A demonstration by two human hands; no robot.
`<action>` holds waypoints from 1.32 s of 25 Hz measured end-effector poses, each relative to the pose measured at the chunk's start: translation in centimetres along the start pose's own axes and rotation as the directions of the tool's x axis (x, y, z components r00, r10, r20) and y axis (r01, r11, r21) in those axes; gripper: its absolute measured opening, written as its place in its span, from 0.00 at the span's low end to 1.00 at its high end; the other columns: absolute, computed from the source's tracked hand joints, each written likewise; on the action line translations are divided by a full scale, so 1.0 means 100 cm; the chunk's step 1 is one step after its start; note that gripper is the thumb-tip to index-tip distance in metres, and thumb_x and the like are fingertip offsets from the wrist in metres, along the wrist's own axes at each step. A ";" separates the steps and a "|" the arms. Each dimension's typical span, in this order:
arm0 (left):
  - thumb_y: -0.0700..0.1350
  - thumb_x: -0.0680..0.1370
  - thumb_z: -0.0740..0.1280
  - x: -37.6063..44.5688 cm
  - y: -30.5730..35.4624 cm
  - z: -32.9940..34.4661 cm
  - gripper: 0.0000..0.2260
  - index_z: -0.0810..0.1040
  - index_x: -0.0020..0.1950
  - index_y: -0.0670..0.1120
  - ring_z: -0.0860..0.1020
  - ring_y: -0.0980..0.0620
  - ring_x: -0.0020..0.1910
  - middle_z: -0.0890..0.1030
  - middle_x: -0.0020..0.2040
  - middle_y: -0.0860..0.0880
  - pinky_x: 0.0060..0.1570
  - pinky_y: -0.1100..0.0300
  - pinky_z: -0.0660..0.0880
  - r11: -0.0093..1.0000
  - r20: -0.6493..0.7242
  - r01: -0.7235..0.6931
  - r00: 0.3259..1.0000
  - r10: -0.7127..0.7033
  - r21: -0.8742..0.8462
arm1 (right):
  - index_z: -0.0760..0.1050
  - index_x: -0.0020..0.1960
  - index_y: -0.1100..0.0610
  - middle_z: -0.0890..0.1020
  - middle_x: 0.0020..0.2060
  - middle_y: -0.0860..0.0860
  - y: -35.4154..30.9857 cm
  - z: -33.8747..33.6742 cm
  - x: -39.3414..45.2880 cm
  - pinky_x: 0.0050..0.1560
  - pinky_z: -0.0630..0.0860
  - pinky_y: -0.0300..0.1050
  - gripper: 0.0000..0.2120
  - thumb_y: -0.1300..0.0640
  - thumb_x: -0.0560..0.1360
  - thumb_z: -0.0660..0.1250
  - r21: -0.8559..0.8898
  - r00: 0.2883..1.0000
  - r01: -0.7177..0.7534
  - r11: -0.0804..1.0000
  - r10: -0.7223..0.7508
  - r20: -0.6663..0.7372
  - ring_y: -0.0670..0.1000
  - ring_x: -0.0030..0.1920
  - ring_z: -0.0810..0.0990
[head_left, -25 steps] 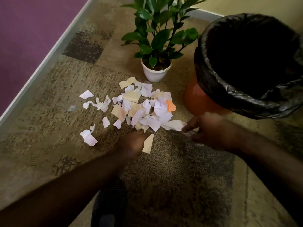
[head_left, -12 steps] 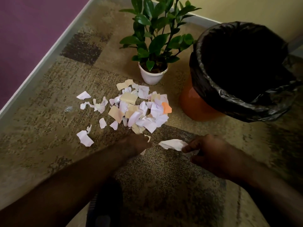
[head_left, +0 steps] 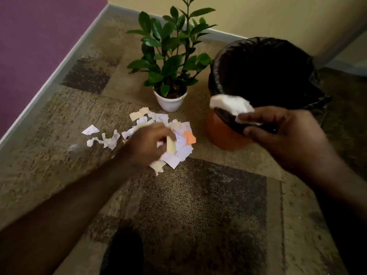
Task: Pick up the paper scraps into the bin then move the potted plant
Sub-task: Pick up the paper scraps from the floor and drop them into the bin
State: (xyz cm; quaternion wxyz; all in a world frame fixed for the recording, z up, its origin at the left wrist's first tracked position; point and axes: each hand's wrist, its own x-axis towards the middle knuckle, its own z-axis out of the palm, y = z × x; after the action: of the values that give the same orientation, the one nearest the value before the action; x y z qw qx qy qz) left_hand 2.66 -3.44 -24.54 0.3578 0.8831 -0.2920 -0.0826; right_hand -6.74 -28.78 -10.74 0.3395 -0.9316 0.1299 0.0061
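The right hand point(head_left: 278, 132) pinches a white scrap point(head_left: 231, 105) at the near rim of the bin point(head_left: 224, 133) — orange, lined with a black bag point(head_left: 264, 74). The left hand point(head_left: 147, 145), blurred, is closed on a tan scrap point(head_left: 171, 146) above the paper scraps point(head_left: 178, 149) heaped on the carpet point(head_left: 198, 205). The potted plant point(head_left: 170, 100) stands just behind the heap, beside the bin — upright.

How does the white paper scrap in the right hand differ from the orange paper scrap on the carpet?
The large white paper scrap is pinched in the right hand, raised beside the black-lined bin's rim; the small orange paper scrap lies flat on the pile on the carpet. White looks crumpled; orange looks smooth. Both are torn paper still outside the bin.
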 end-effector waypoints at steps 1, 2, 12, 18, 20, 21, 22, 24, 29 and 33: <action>0.34 0.71 0.70 0.018 0.017 -0.020 0.12 0.81 0.50 0.48 0.76 0.61 0.41 0.78 0.46 0.54 0.43 0.67 0.76 0.997 -0.111 -0.069 0.992 0.065 -0.030 | 0.81 0.54 0.44 0.80 0.46 0.35 0.003 -0.004 0.008 0.32 0.70 0.19 0.13 0.58 0.73 0.71 0.040 0.995 -0.021 0.999 0.025 -0.097 0.25 0.41 0.76; 0.36 0.71 0.70 0.036 0.035 -0.038 0.11 0.81 0.50 0.48 0.76 0.63 0.41 0.78 0.47 0.54 0.43 0.70 0.75 0.991 -0.189 -0.131 0.974 0.123 -0.033 | 0.82 0.54 0.45 0.81 0.45 0.37 0.008 -0.006 0.017 0.32 0.72 0.22 0.12 0.58 0.74 0.71 0.079 0.983 -0.050 0.996 0.063 -0.174 0.28 0.40 0.78; 0.42 0.73 0.68 0.170 0.165 0.004 0.10 0.80 0.51 0.55 0.78 0.48 0.51 0.81 0.52 0.51 0.44 0.58 0.73 0.908 -0.011 -0.011 1.000 0.018 0.418 | 0.82 0.57 0.53 0.84 0.53 0.55 0.057 0.014 0.076 0.58 0.78 0.47 0.11 0.57 0.76 0.66 -0.010 0.913 -0.315 0.949 0.300 -0.276 0.55 0.52 0.82; 0.43 0.74 0.68 0.181 0.165 0.025 0.12 0.78 0.58 0.51 0.79 0.46 0.52 0.80 0.53 0.48 0.47 0.51 0.75 0.812 0.133 -0.002 0.987 -0.093 0.584 | 0.81 0.59 0.53 0.82 0.56 0.58 0.057 0.014 0.083 0.58 0.76 0.48 0.14 0.61 0.75 0.66 -0.057 0.906 -0.379 0.924 0.357 -0.228 0.59 0.57 0.80; 0.42 0.75 0.65 0.177 0.159 0.024 0.13 0.77 0.59 0.51 0.79 0.46 0.53 0.80 0.54 0.48 0.48 0.51 0.75 0.833 0.121 -0.010 0.990 -0.068 0.553 | 0.81 0.58 0.54 0.83 0.54 0.57 0.053 0.015 0.084 0.54 0.76 0.46 0.13 0.58 0.74 0.67 -0.028 0.906 -0.366 0.930 0.349 -0.241 0.59 0.56 0.81; 0.42 0.75 0.65 0.174 0.157 0.022 0.13 0.77 0.59 0.52 0.79 0.46 0.54 0.80 0.55 0.48 0.49 0.51 0.75 0.851 0.108 -0.017 0.993 -0.047 0.525 | 0.82 0.57 0.54 0.84 0.53 0.57 0.050 0.016 0.084 0.50 0.75 0.45 0.12 0.56 0.74 0.67 -0.025 0.904 -0.359 0.933 0.341 -0.257 0.58 0.54 0.81; 0.42 0.76 0.64 0.171 0.156 0.020 0.14 0.77 0.61 0.52 0.79 0.46 0.55 0.80 0.56 0.48 0.49 0.51 0.76 0.874 0.087 -0.020 0.996 -0.025 0.485 | 0.82 0.56 0.53 0.84 0.51 0.56 0.047 0.017 0.082 0.47 0.74 0.44 0.12 0.55 0.74 0.66 -0.032 0.901 -0.354 0.935 0.332 -0.278 0.59 0.53 0.81; 0.41 0.76 0.63 0.166 0.154 0.013 0.16 0.76 0.62 0.54 0.78 0.48 0.55 0.80 0.58 0.50 0.48 0.54 0.77 0.921 0.029 -0.012 1.000 0.001 0.389 | 0.81 0.57 0.49 0.83 0.51 0.57 0.040 0.017 0.080 0.47 0.73 0.47 0.14 0.56 0.74 0.65 -0.051 0.892 -0.352 0.935 0.319 -0.321 0.61 0.53 0.81; 0.45 0.78 0.62 0.156 0.137 -0.022 0.14 0.76 0.60 0.59 0.77 0.54 0.53 0.78 0.61 0.53 0.46 0.58 0.77 0.972 -0.039 0.057 0.998 -0.050 0.227 | 0.80 0.59 0.49 0.84 0.53 0.52 0.029 0.020 0.078 0.52 0.77 0.44 0.13 0.57 0.75 0.66 0.127 0.888 -0.221 0.967 0.254 -0.384 0.53 0.53 0.82; 0.44 0.77 0.64 0.139 0.124 -0.054 0.10 0.79 0.53 0.58 0.78 0.57 0.47 0.80 0.51 0.55 0.43 0.58 0.78 0.978 -0.046 0.098 0.995 -0.091 0.186 | 0.82 0.54 0.51 0.81 0.52 0.49 0.005 0.026 0.077 0.50 0.74 0.37 0.09 0.55 0.76 0.65 0.185 0.870 0.074 0.980 0.027 -0.492 0.45 0.50 0.79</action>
State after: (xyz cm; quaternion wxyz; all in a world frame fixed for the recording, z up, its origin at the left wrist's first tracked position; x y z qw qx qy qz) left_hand 10.27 -15.34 -11.30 0.2738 0.9272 -0.2494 -0.0554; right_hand 0.78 -29.32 -13.81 0.3861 -0.8655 0.2005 -0.2484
